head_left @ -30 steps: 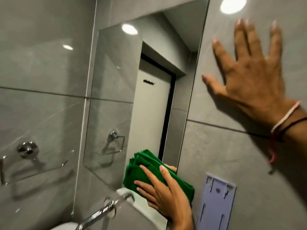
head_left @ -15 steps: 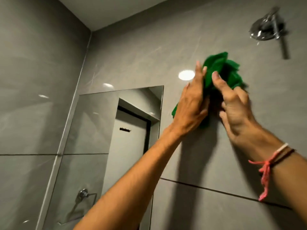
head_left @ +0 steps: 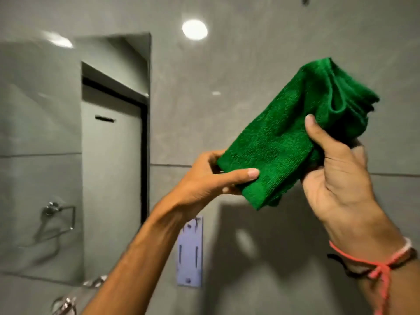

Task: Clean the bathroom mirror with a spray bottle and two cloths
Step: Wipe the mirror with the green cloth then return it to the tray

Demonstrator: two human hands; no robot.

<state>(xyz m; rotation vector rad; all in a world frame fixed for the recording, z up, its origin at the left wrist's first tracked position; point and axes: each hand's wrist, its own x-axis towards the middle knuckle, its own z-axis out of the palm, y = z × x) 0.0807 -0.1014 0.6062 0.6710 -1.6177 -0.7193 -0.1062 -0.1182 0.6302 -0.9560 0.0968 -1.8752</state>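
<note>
A folded green cloth [head_left: 293, 130] is held up in the air in front of the grey tiled wall, right of the mirror [head_left: 75, 155]. My left hand [head_left: 211, 178] pinches its lower left corner between thumb and fingers. My right hand [head_left: 336, 176] grips its right side, thumb pressed on the front. The mirror hangs on the wall at the left and reflects a white door and a towel ring. No spray bottle or second cloth shows.
A pale purple wall bracket [head_left: 190, 251] is fixed below the hands. A chrome tap [head_left: 68, 301] sits at the bottom left under the mirror. A ceiling light reflects on the tile [head_left: 194, 29].
The cloth came off the wall tile and now is held between both hands away from the wall, lower and spread flatter. The view dropped back down toward the mirror.
</note>
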